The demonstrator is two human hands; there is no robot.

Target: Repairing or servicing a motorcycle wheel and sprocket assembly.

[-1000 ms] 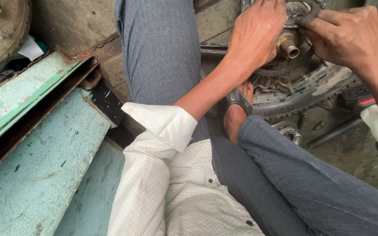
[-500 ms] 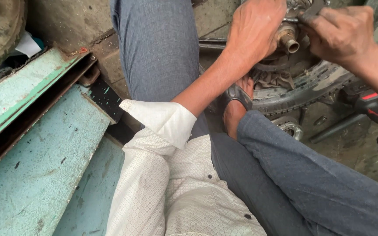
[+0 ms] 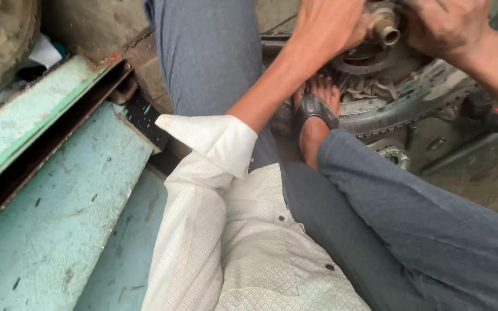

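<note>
My left hand (image 3: 329, 23) rests at the top centre, its fingers curled over the greasy wheel hub (image 3: 370, 60), just left of a brass-coloured axle stub (image 3: 388, 31). Right of the stub, my right hand (image 3: 451, 23) is closed in a fist against the hub top. What it grips is cut off by the frame edge. The hub belongs to a wheel with a dark tyre (image 3: 416, 101) lying on the ground. My foot in a black sandal (image 3: 315, 112) presses against the wheel between my grey-trousered legs.
A teal painted metal step (image 3: 59, 219) with a rusty channel (image 3: 41, 155) fills the left side. A red and black tool (image 3: 494, 115) and a small round metal part (image 3: 396, 154) lie on the dirty floor at the right. An old tyre (image 3: 1, 40) sits at the top left.
Both hands sit higher in the view, close to the top edge. The dark metal tool seen earlier in my right hand is out of frame. Both hands stay on the hub.
</note>
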